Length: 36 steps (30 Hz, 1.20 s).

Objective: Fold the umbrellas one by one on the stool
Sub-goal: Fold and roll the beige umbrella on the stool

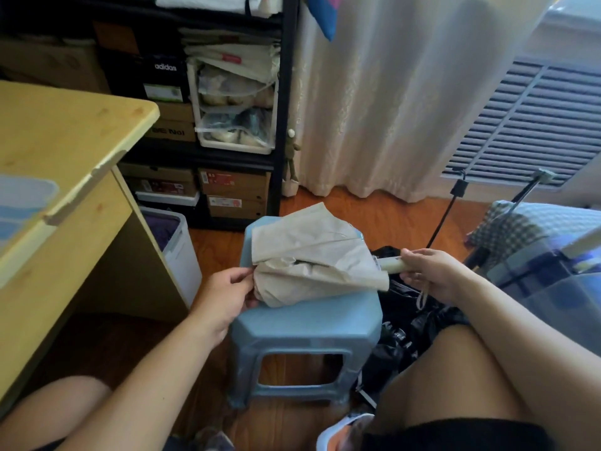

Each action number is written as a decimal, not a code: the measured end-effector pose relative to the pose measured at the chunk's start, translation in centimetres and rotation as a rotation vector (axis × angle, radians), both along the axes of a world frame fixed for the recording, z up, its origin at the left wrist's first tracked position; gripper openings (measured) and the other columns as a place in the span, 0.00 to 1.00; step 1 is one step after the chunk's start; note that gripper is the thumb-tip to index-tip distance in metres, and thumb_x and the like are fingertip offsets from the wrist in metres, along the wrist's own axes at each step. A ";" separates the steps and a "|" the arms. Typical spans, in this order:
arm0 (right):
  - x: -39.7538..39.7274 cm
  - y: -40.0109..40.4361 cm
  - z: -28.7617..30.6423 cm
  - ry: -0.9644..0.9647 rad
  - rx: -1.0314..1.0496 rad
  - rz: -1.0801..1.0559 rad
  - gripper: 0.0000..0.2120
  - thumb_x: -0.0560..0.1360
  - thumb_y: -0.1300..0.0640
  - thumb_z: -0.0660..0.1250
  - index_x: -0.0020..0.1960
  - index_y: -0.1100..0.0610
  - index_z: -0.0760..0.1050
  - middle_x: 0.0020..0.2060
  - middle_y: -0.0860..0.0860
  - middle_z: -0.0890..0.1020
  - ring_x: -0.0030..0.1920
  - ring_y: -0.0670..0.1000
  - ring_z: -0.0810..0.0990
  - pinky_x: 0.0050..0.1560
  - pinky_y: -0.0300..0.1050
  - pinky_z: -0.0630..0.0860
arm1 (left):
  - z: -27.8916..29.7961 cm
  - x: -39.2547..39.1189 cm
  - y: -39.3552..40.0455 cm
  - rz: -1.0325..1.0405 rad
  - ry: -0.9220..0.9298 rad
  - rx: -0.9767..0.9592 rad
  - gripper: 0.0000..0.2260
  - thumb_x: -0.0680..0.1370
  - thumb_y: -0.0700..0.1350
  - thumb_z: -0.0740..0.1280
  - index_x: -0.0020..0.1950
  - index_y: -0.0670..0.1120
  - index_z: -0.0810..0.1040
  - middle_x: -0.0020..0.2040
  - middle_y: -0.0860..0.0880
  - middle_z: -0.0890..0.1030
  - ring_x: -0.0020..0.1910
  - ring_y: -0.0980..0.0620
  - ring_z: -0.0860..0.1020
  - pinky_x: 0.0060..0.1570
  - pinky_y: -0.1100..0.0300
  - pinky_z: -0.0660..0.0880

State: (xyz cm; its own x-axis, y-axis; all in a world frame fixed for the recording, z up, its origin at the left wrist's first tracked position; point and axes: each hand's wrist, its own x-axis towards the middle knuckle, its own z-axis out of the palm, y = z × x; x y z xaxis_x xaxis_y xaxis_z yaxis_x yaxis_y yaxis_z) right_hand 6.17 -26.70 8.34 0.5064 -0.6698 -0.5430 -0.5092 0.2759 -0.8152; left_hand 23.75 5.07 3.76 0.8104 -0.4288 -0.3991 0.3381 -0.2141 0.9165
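In the head view, the beige umbrella (312,265) lies across the blue stool (305,323) in the middle of the frame. The left hand (224,294) pinches its loose canopy cloth at the left end; the right hand (429,271) grips the handle at the right. A black umbrella (406,323) lies on the floor beside the stool. If the cloth bunches unevenly, the folds may go crooked, or the umbrella could slide off the seat.

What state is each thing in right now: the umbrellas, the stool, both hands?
Beige umbrella: collapsed, canopy loose and unwrapped, lying across the stool.
Handle: sticking out past the stool's right edge.
Blue stool: upright on the floor.
Black umbrella: heaped on the floor right of the stool, unfolded.
Left hand: pinches the canopy's edge.
Right hand: grips the handle.
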 end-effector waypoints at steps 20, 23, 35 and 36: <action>-1.0 7.2 4.0 -0.042 -0.170 0.160 0.13 0.81 0.50 0.69 0.64 0.53 0.77 0.54 0.57 0.85 0.53 0.58 0.86 0.56 0.53 0.82 | 1.7 -2.0 -1.1 -0.211 -0.959 0.275 0.17 0.80 0.59 0.59 0.55 0.50 0.82 0.51 0.55 0.78 0.52 0.55 0.73 0.54 0.55 0.74; -1.3 7.8 4.4 -0.146 -0.224 0.220 0.11 0.80 0.52 0.70 0.62 0.51 0.81 0.55 0.55 0.86 0.55 0.54 0.85 0.60 0.52 0.81 | 2.3 -1.8 -2.1 -0.164 -0.849 0.279 0.22 0.78 0.65 0.56 0.49 0.52 0.83 0.47 0.56 0.78 0.51 0.53 0.73 0.53 0.53 0.73; -0.4 8.8 4.9 -0.315 -0.432 0.242 0.08 0.79 0.58 0.72 0.54 0.46 0.85 0.42 0.67 0.78 0.43 0.56 0.76 0.52 0.59 0.76 | 3.2 -1.2 -2.8 -0.256 -0.967 0.197 0.00 0.78 0.47 0.73 0.48 0.53 0.83 0.44 0.57 0.79 0.48 0.57 0.75 0.53 0.49 0.75; -0.3 8.8 4.8 -0.327 -0.441 0.232 0.08 0.79 0.59 0.71 0.53 0.47 0.85 0.38 0.63 0.77 0.42 0.54 0.75 0.50 0.55 0.75 | 3.3 -1.1 -2.8 -0.226 -0.939 0.155 0.01 0.78 0.46 0.72 0.48 0.52 0.83 0.45 0.57 0.79 0.47 0.58 0.75 0.51 0.54 0.76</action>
State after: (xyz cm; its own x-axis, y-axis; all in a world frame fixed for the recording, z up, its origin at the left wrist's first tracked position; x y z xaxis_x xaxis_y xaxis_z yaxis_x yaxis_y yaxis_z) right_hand 5.82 -17.92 13.17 0.7606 -0.6486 -0.0297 -0.2186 -0.2127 -0.9523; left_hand 22.61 2.28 7.02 0.7327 -0.6101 0.3016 -0.5786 -0.3251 0.7480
